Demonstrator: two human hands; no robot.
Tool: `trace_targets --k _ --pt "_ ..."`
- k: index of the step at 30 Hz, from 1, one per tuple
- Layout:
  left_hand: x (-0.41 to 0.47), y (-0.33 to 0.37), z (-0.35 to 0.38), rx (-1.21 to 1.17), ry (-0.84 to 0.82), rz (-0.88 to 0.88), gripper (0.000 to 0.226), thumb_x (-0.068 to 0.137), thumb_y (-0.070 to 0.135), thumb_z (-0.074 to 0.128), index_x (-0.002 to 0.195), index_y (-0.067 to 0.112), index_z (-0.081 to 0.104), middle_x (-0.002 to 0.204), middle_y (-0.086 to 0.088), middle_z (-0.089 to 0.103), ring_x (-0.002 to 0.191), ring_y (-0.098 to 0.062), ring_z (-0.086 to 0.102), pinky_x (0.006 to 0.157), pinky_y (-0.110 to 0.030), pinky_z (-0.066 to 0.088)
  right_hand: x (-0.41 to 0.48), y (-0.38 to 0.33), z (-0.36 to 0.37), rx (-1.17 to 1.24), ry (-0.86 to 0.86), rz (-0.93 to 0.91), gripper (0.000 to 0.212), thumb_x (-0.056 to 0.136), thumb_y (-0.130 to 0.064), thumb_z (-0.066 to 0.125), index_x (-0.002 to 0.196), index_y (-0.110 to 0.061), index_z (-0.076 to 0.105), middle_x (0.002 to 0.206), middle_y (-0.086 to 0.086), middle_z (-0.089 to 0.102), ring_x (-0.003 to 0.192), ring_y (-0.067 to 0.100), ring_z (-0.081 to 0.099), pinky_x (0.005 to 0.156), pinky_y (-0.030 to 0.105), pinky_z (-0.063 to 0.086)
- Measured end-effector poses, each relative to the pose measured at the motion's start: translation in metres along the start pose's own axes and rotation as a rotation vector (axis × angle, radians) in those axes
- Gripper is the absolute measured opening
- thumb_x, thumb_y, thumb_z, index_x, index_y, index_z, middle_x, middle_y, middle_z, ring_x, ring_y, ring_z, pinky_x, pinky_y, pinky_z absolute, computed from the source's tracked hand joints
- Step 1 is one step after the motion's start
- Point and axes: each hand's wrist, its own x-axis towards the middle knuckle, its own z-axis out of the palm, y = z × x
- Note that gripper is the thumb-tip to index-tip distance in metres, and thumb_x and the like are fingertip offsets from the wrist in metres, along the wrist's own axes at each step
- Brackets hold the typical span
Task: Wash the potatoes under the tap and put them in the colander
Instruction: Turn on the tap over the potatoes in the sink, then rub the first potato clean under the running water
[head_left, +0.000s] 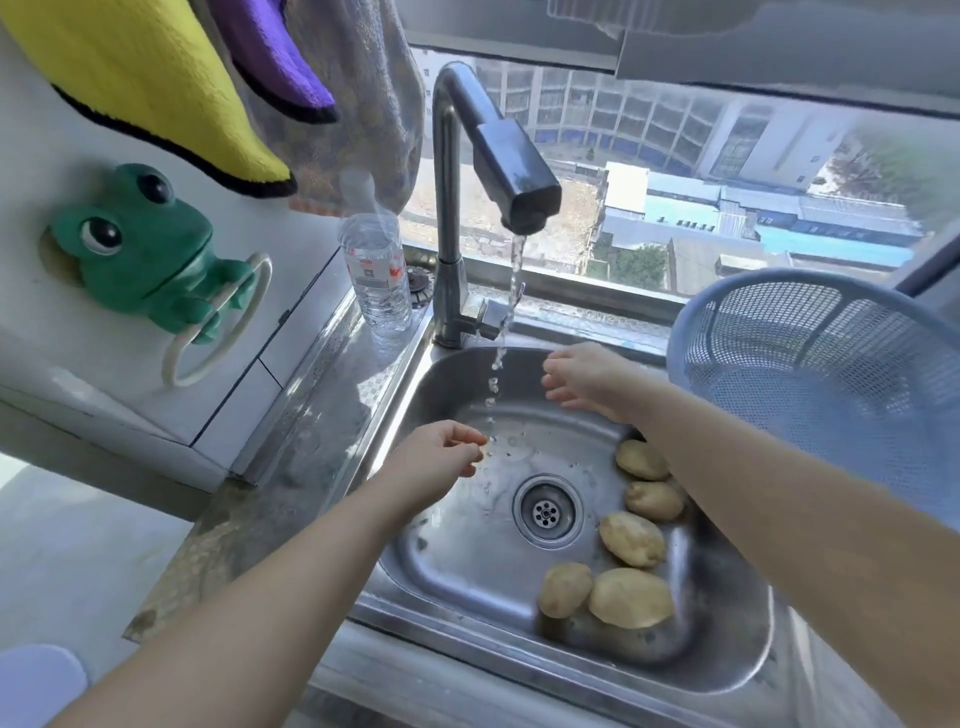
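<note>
Head view: left hand (441, 453) and right hand (583, 376) apart over the sink (441, 564), fingers loosely curled, both empty.

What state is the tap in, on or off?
On: water falls from the tap in a thin stream, breaking into drops above the sink.

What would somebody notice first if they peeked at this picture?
Probably the water running from the tap into the steel sink, with the left hand and right hand held empty near the stream. Next, the potatoes lying along the sink's right side, the blue colander on the right, and the green frog holder on the left wall.
</note>
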Motion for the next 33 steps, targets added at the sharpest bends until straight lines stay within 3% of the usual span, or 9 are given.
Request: trace_targets --k 3,7,10,14,18,21,28,33 --pt "-0.004 -0.010 0.012 0.089 -0.051 -0.030 0.015 0.093 0.012 0.052 0.102 0.019 0.062 0.103 -0.001 0.066 0.085 -0.010 0.062 0.067 -0.019 0.044 -0.026 0.039 0.023 -0.175 -0.068 0.027 0.034 0.094 -0.009 0.045 0.125 0.001 0.056 0.106 0.018 0.066 0.095 0.029 0.064 0.087 0.035 0.052" --pt "-0.007 -0.020 0.028 0.145 -0.110 -0.052 0.018 0.093 0.014 0.051 0.108 0.018 0.061 0.109 -0.004 0.065 0.091 -0.013 0.062 0.067 -0.020 0.043 -0.046 0.099 0.054 -0.724 -0.263 -0.060 0.037 0.090 -0.018 0.053 0.125 -0.008 0.057 0.126 0.010 0.061 0.114 0.028 0.056 0.093 0.032 0.044" --pt "-0.004 -0.025 0.034 0.156 -0.117 -0.035 0.019 0.094 0.015 0.051 0.110 0.018 0.061 0.108 -0.003 0.064 0.091 -0.012 0.061 0.068 -0.019 0.043 -0.047 0.136 0.069 -0.944 -0.375 -0.087 0.052 0.087 -0.029 0.062 0.136 -0.019 0.046 0.137 0.005 0.052 0.125 0.025 0.049 0.095 0.030 0.040" --pt "0.000 -0.032 0.037 0.132 -0.111 -0.014 0.016 0.094 0.016 0.051 0.107 0.019 0.060 0.105 0.000 0.064 0.088 -0.010 0.061 0.067 -0.017 0.042 -0.030 0.163 0.088 -1.186 -0.468 -0.168 0.052 0.075 -0.026 0.074 0.121 -0.017 0.051 0.125 0.007 0.054 0.114 0.029 0.054 0.086 0.036 0.048" --pt "0.004 -0.038 0.036 0.120 -0.095 0.001 0.014 0.094 0.018 0.051 0.104 0.023 0.059 0.107 0.001 0.065 0.091 -0.009 0.063 0.071 -0.019 0.043 -0.017 0.175 0.104 -1.372 -0.498 -0.314 0.055 0.077 -0.021 0.069 0.128 -0.016 0.047 0.128 0.011 0.048 0.119 0.032 0.047 0.098 0.045 0.039" --pt "0.007 -0.042 0.034 0.116 -0.089 -0.001 0.015 0.094 0.018 0.051 0.106 0.023 0.060 0.107 0.002 0.065 0.093 -0.010 0.063 0.070 -0.019 0.044 -0.014 0.175 0.114 -1.484 -0.480 -0.450 0.037 0.086 -0.016 0.055 0.122 -0.010 0.053 0.125 0.014 0.055 0.119 0.031 0.046 0.103 0.042 0.030" --pt "0.009 -0.045 0.023 0.100 -0.085 -0.024 0.013 0.094 0.019 0.052 0.101 0.026 0.059 0.108 0.003 0.065 0.095 -0.010 0.063 0.077 -0.024 0.046 -0.012 0.171 0.116 -1.492 -0.445 -0.455 0.028 0.075 -0.025 0.066 0.099 -0.013 0.063 0.101 0.011 0.064 0.102 0.030 0.049 0.088 0.037 0.034" --pt "0.008 -0.039 0.010 0.091 -0.052 -0.017 0.014 0.094 0.017 0.052 0.102 0.024 0.061 0.108 0.001 0.066 0.094 -0.011 0.064 0.075 -0.024 0.046 -0.025 0.142 0.102 -0.987 -0.138 -0.407 0.027 0.071 -0.035 0.062 0.092 -0.017 0.060 0.093 0.005 0.065 0.094 0.026 0.054 0.069 0.026 0.027"
